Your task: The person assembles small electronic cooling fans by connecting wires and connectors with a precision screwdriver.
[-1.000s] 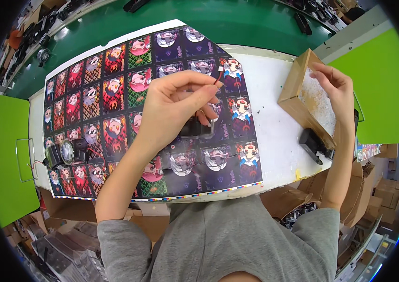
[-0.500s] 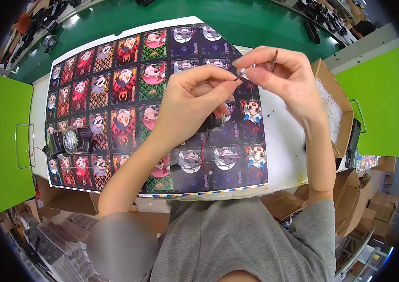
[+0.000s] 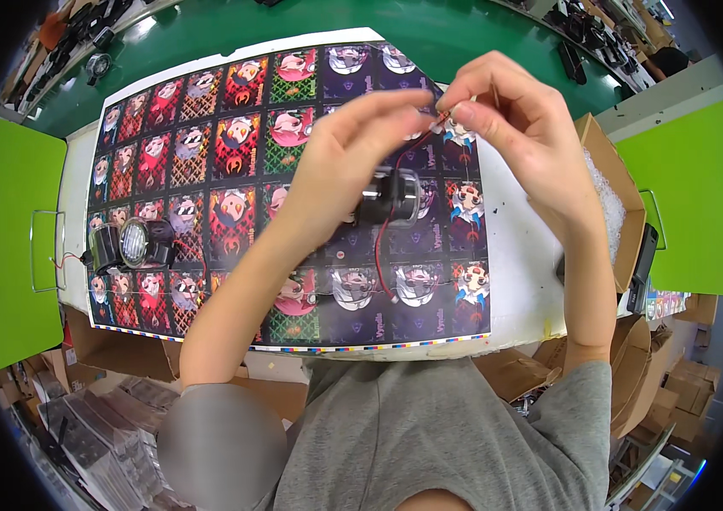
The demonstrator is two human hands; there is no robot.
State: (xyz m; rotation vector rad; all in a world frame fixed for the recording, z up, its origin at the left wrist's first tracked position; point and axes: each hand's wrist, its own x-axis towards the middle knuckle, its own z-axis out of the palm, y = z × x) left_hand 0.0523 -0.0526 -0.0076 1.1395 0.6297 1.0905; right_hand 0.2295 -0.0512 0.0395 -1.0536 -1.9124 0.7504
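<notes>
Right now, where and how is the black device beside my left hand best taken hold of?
Probably by the rounded clear end of the device, coming from the right. That end faces right and lies uncovered, while your left hand overlaps the other side and a red-black wire seems to cross the black body.

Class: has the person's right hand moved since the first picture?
Yes, leftward. Against the printed sheet, the right hand has gone from beyond the right edge to the upper right edge, near the left hand.
</notes>
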